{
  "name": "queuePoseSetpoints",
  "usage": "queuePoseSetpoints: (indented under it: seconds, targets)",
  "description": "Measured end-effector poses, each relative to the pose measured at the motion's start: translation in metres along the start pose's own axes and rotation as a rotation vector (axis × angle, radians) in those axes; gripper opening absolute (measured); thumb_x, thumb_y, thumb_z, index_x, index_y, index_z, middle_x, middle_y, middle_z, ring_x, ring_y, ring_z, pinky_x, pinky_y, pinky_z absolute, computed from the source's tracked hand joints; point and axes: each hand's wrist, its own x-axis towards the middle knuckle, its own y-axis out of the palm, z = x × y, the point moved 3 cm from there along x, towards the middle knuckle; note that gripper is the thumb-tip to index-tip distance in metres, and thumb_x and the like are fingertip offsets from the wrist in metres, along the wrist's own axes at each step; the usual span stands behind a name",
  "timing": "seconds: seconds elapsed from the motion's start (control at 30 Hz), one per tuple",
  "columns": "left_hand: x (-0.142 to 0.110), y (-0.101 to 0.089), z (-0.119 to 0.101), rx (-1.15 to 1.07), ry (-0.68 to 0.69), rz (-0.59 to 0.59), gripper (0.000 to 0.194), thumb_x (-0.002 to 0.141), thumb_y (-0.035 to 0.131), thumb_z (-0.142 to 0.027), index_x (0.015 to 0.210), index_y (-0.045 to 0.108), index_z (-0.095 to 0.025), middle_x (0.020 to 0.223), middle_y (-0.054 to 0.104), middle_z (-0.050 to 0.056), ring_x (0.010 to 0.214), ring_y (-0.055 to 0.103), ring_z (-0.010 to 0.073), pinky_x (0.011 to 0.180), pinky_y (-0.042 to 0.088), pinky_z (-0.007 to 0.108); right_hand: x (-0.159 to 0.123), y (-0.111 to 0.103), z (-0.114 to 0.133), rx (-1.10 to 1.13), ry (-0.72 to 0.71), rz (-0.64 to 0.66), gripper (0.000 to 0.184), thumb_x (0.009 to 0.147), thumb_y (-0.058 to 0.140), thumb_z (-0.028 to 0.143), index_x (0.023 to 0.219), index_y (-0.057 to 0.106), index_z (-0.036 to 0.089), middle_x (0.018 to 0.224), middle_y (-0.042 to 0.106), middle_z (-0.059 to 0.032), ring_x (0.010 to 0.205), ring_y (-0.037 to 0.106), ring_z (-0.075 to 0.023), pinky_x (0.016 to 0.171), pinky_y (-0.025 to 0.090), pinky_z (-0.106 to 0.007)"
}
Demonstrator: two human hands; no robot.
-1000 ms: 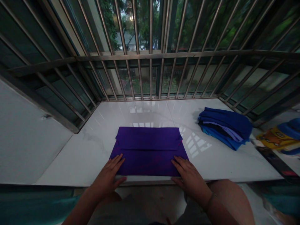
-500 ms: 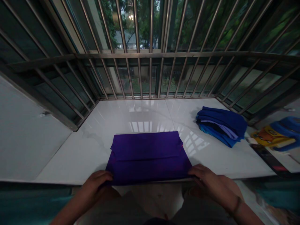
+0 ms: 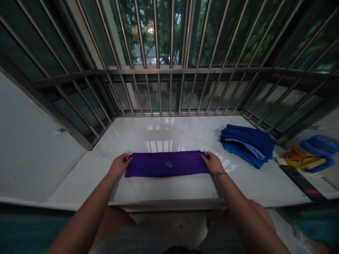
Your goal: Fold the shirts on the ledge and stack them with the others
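Observation:
A purple garment point(image 3: 150, 165), folded into a long narrow strip, lies flat on the white sill. A small pale logo shows near its middle. At its far left corner, my left hand point(image 3: 120, 165) is closed in a pinch on the fabric. My right hand point(image 3: 212, 162) pinches the far right corner in the same way, a thin bracelet at its wrist. The inner layers of the fold are hidden.
To the right lies a stack of folded blue clothes point(image 3: 249, 143). Beyond it stand a yellow and blue container point(image 3: 302, 155) and a dark flat box point(image 3: 304, 183). Metal window bars point(image 3: 169, 72) enclose the sill point(image 3: 161, 188) at the back and sides.
Both hands have moved away from me, from the garment's near corners to its far edge. The near part is folded over, making the garment a narrower strip with its logo showing.

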Motion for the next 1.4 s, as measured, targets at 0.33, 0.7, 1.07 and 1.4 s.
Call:
queuePoseSetpoints:
  seconds: [0.33, 0.7, 1.07, 1.4]
  targets:
    - [0.0, 0.009, 0.005, 0.09, 0.003, -0.15, 0.028, 0.09, 0.061, -0.054, 0.086, 0.064, -0.026, 0.077, 0.068, 0.0, 0.076, 0.067, 0.0234, 0.074, 0.05, 0.032, 0.013, 0.008, 0.013, -0.272, 0.022, -0.07, 0.028, 0.108, 0.053, 0.04, 0.108, 0.073, 0.02, 0.107, 0.078, -0.0114, 0.097, 0.072, -0.0249, 0.086, 0.051, -0.033]
    - [-0.03, 0.001, 0.006, 0.052, -0.029, -0.302, 0.041, 0.106, 0.047, -0.056, 0.118, 0.07, -0.025, 0.113, 0.082, 0.009, 0.103, 0.078, 0.0286, 0.095, 0.061, 0.041, -0.04, 0.018, 0.028, -0.539, 0.135, -0.051, 0.051, 0.115, 0.047, 0.057, 0.12, 0.068, 0.011, 0.113, 0.075, -0.0238, 0.103, 0.077, -0.036, 0.085, 0.054, -0.04]
    - [-0.011, 0.035, -0.003, 0.407, 0.023, -0.175, 0.056, 0.103, 0.056, -0.052, 0.138, 0.069, -0.01, 0.142, 0.071, 0.026, 0.134, 0.066, 0.0425, 0.118, 0.052, 0.058, -0.011, 0.018, 0.018, -0.505, 0.142, -0.06, 0.034, 0.114, 0.051, 0.039, 0.121, 0.071, 0.012, 0.117, 0.074, -0.0206, 0.102, 0.076, -0.0311, 0.086, 0.055, -0.039]
    - [0.012, 0.009, -0.011, 0.301, 0.08, -0.13, 0.023, 0.094, 0.07, -0.045, 0.098, 0.076, -0.023, 0.109, 0.079, 0.009, 0.105, 0.075, 0.0285, 0.1, 0.057, 0.038, 0.034, 0.028, 0.024, -0.447, -0.262, 0.01, 0.033, 0.107, 0.064, 0.03, 0.137, 0.075, 0.02, 0.13, 0.075, -0.0137, 0.122, 0.067, -0.0304, 0.107, 0.053, -0.039]
